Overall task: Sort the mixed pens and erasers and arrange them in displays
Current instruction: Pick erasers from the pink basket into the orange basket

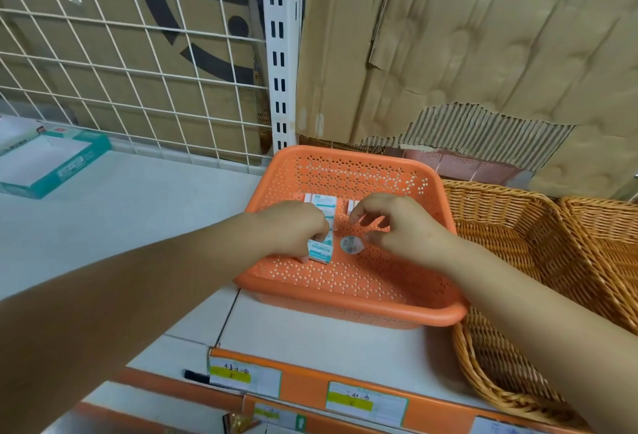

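both hands are inside the orange basket (pixel 345 309) on the white shelf (pixel 138 226). the left hand (pixel 293 226) pinches a teal-and-white boxed eraser (pixel 320 250) in curled fingertips, its lower end on the basket floor. just beside it, the right hand (pixel 404 230) pinches the wrapper edge of a round eraser (pixel 350 244), its other fingers curled above. more erasers (pixel 324 200) lie in a row at the back. a wicker basket (pixel 518 261) touches the orange one's right side. a teal box (pixel 45 164) lies far left.
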